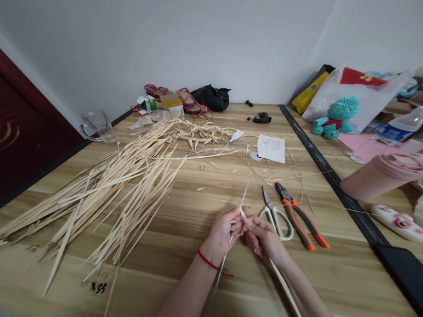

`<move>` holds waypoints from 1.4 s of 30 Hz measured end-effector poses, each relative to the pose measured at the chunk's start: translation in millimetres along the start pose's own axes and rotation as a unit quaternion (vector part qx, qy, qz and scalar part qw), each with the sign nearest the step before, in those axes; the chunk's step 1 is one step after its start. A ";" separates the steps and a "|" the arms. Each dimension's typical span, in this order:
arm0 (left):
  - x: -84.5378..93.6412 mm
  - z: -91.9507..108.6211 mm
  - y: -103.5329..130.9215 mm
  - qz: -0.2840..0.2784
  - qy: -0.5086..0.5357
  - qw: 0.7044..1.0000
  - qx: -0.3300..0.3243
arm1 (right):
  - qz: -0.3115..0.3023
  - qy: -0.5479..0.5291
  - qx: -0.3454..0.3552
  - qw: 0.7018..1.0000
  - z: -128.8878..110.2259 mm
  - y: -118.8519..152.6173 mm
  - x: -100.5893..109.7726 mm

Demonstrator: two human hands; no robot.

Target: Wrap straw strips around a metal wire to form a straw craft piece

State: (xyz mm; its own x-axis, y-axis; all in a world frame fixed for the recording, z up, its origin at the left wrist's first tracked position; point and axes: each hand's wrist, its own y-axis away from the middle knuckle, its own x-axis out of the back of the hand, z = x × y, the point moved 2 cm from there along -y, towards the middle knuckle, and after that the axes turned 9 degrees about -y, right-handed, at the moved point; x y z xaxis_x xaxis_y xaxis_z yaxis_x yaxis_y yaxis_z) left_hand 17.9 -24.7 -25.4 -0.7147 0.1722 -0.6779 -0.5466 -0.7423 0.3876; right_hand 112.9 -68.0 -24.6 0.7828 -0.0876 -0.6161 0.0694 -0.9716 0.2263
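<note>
My left hand (pixel 225 233) is closed around thin metal wires (pixel 222 269), whose tips stick out above the fingers and whose tails slant down toward me. A red string bracelet (pixel 209 262) circles that wrist. Touching it on the right, my right hand (pixel 265 236) pinches a pale flat strip (pixel 286 289). The strip bends over the wires at the fingertips and its long end runs down under the right forearm. White-handled scissors (pixel 283 223) and orange-and-grey pliers (pixel 299 216) lie just right of my hands.
Bundles of pale strips (pixel 127 199) cover the left of the table. A paper note (pixel 271 149), woven pieces (pixel 202 131) and a glass mug (pixel 99 126) lie farther back. On the right are a pink roll (pixel 381 175), a bottle (pixel 406 123) and a crocheted toy (pixel 338 117).
</note>
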 end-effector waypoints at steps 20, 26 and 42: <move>-2.6 -1.7 -3.9 -0.034 -0.106 0.993 -0.042 | 0.023 0.022 0.046 0.998 -4.5 -2.4 -6.5; -7.1 -2.4 -0.9 -0.016 -0.150 0.984 -0.093 | 0.050 -0.007 0.085 0.995 1.3 -3.0 -6.4; -8.9 -7.3 6.2 -0.004 -0.117 0.987 -0.108 | 0.036 0.057 0.119 0.991 6.6 -0.8 -5.5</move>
State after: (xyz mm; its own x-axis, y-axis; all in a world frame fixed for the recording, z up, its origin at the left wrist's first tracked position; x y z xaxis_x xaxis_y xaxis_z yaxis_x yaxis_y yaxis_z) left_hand 24.0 -35.5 -21.5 -0.8060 0.3046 -0.5074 -0.4649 -0.8565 0.2244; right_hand 104.4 -68.1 -26.4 0.8458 -0.1470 -0.5129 -0.1273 -0.9891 0.0735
